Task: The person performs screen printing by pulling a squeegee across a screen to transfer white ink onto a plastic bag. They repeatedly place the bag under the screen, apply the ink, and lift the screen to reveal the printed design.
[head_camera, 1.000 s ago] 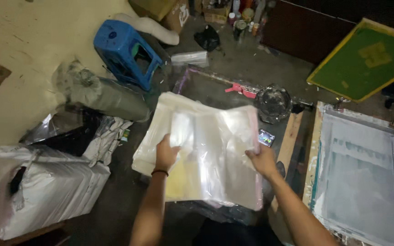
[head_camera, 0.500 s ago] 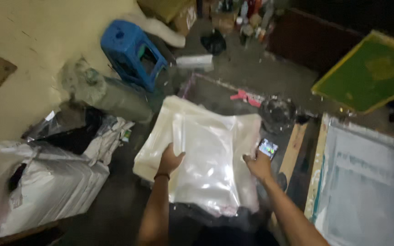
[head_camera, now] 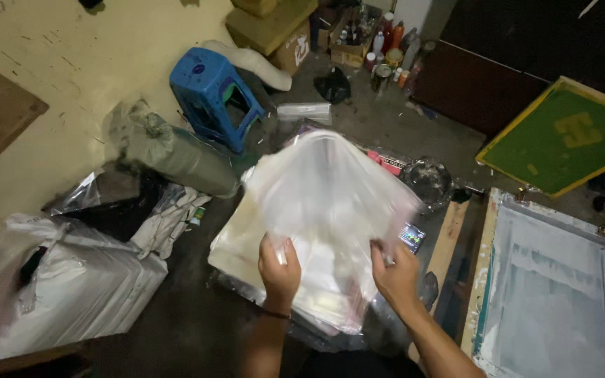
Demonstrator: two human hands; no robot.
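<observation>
Your left hand (head_camera: 279, 269) and right hand (head_camera: 395, 274) are apart, each pinching a lower edge of a clear plastic bag (head_camera: 330, 189), which is blurred and lifted above a stack of pale sheets (head_camera: 236, 248) on the floor. A blue stool (head_camera: 208, 94) stands beyond the stack to its left, and a green screen frame (head_camera: 561, 136) lies well off to its right.

Left hand (head_camera: 279, 269): bare, no glove, no ring visible; thin dark band around the wrist. Left forearm: bare, no sleeve in view up to the bottom edge of the frame. Right hand (head_camera: 395, 274): bare, no glove, no ring or band visible. Right forearm: bare, no sleeve in view. Fingernails short where they show.
</observation>
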